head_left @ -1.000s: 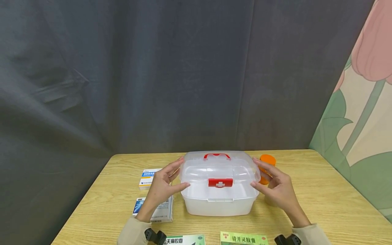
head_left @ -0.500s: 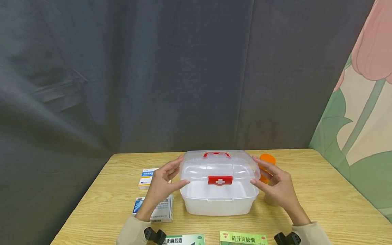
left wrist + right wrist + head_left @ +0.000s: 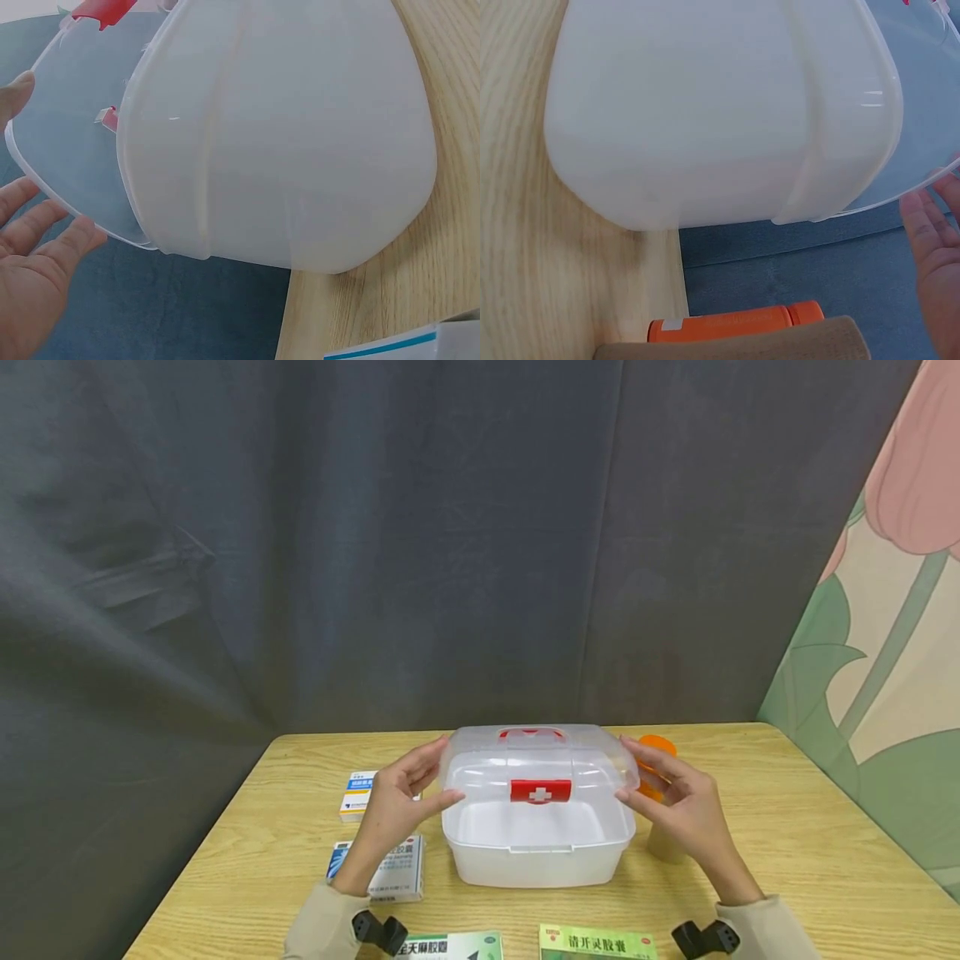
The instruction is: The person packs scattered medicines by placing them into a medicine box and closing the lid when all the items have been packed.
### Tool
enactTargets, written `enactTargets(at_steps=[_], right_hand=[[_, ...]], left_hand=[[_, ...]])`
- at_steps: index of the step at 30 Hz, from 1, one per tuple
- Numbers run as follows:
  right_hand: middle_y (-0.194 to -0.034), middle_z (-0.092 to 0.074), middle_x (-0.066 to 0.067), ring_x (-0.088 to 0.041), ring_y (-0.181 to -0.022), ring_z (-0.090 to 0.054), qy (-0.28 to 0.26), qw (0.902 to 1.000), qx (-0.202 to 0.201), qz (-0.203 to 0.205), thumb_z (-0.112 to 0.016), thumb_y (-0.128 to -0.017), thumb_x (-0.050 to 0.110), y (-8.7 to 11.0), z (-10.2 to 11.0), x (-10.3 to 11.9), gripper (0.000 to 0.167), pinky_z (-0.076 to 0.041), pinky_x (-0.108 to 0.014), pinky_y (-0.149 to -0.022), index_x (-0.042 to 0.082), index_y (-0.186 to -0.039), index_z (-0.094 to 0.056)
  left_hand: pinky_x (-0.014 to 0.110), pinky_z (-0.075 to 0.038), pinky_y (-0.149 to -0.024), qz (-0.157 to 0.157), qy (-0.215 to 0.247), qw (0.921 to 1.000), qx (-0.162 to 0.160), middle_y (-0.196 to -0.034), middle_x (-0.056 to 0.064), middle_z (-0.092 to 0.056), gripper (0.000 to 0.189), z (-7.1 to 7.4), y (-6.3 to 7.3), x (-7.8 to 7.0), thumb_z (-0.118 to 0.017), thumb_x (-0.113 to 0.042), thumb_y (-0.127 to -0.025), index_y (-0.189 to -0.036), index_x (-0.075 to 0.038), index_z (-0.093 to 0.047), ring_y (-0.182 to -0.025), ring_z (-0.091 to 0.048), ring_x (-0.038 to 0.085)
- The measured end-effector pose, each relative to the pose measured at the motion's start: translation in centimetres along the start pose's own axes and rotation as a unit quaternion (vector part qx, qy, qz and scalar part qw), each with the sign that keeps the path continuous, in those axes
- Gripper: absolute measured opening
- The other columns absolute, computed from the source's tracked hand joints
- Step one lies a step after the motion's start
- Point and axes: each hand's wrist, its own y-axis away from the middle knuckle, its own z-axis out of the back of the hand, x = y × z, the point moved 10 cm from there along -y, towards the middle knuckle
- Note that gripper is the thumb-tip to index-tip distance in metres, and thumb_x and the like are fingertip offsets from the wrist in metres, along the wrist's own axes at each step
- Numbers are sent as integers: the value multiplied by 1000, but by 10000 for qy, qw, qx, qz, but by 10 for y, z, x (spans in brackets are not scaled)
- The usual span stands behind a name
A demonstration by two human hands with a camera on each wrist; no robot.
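A translucent white first-aid box (image 3: 536, 867) stands mid-table, its clear lid (image 3: 487, 766) tilted up at the front so the inside shows. On the lid's front edge is a red latch (image 3: 540, 791) with a white cross. My left hand (image 3: 397, 802) pinches the lid's left side, thumb on the front edge and fingers behind. Mirroring it, my right hand (image 3: 684, 802) pinches the right side. In the left wrist view the lid's rim (image 3: 67, 206) runs between thumb and fingers. The right wrist view shows fingertips (image 3: 913, 202) at the lid's other edge, the thumb out of view.
Left of the first-aid box lie a blue-and-white medicine box (image 3: 357, 799) and a grey-white one (image 3: 401, 878). A green-white box (image 3: 480, 947) and a light green box (image 3: 596, 942) lie at the front. An orange bottle (image 3: 657, 744) and a tan cylinder (image 3: 666, 847) stand right, partly behind my hand.
Both hands have raised the lid's front edge; the red latch sits higher and the gap above the box's rim is wider. The box body has stayed in place.
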Motion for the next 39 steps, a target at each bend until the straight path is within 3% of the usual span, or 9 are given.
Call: enactTargets(at_steps=[8, 15, 27, 34, 39], right_hand=[[-126, -62, -8, -13, -113, -59, 199, 9996, -74, -204, -71, -72, -23, -4, 6, -3, 57, -47, -24, -92, -14, -126, -55], [-125, -62, -8, -15, -111, -60, -59, 9996, 33, -274, -69, -75, -23, -8, 5, -5, 55, -49, -26, -88, -13, -127, -54], [-123, -63, -6, -16, -107, -63, 113, 9983, -109, -562, -70, -76, -20, -8, 5, -6, 55, -58, -32, -61, -9, -128, -56], [-124, -63, -7, -13, -110, -62, 472, 9972, -169, -555, -72, -76, -17, -13, 7, -4, 52, -50, -24, -87, -8, -126, -59], [-124, -63, -6, -10, -111, -61, 659, 9957, -207, -613, -73, -77, -15, -16, 9, -4, 51, -50, -23, -87, -7, -125, -60]], left_hand=[[30, -44, -97, 68, 87, 9999, -53, -137, 11, -54, 60, -1, -4, -1, -80, -6, -80, -135, -3, -56, -124, -52, 26], [28, -45, -95, 256, -10, 9996, -98, -137, 9, -55, 60, 0, -6, 1, -81, -9, -80, -135, -6, -57, -124, -52, 24], [28, -45, -96, 423, 31, 9991, -37, -137, 10, -55, 60, 2, -11, 1, -81, -10, -79, -134, -5, -58, -124, -52, 24], [28, -46, -96, 437, -31, 9990, 30, -138, 11, -53, 60, 2, -15, 0, -81, -12, -80, -135, -3, -57, -124, -52, 25], [29, -46, -95, 471, -58, 9989, -15, -137, 13, -54, 59, 3, -18, -1, -81, -12, -80, -133, -5, -59, -123, -53, 26]])
